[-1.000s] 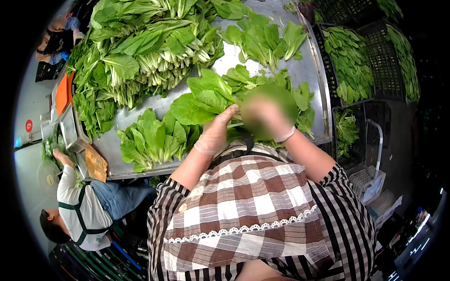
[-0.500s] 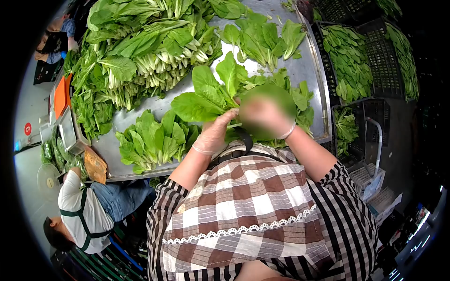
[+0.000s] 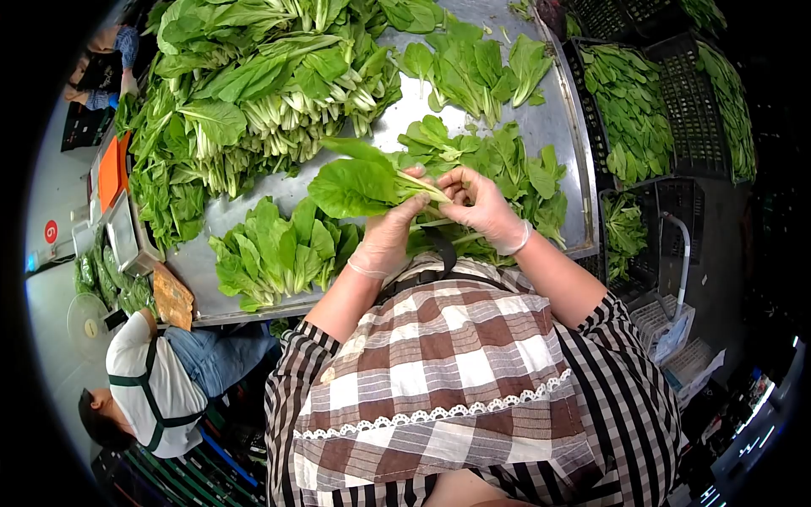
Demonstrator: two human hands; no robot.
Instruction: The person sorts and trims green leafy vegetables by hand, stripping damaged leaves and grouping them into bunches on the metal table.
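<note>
Between my gloved hands, over the near side of the metal table (image 3: 196,279), is a small head of leafy greens (image 3: 353,184), its leaves pointing left and its pale stems to the right. My left hand (image 3: 387,238) is closed round the stems. Fingers and thumb of my right hand (image 3: 488,213) pinch the stem end. A bunch of greens (image 3: 283,253) lies left of my left hand. Loose leaves (image 3: 507,160) lie on the metal just beyond my right hand.
A tall heap of greens (image 3: 253,93) covers the table's far left, with more bunches (image 3: 477,72) at the far right. Black crates of greens (image 3: 625,110) and a trolley handle (image 3: 680,253) stand to the right. A person in a white shirt (image 3: 135,363) is at left.
My right hand has come to the stem end, with its fingers now pinching there. The head of greens has fewer leaves standing up and its stems now point right. My left hand has barely moved.
</note>
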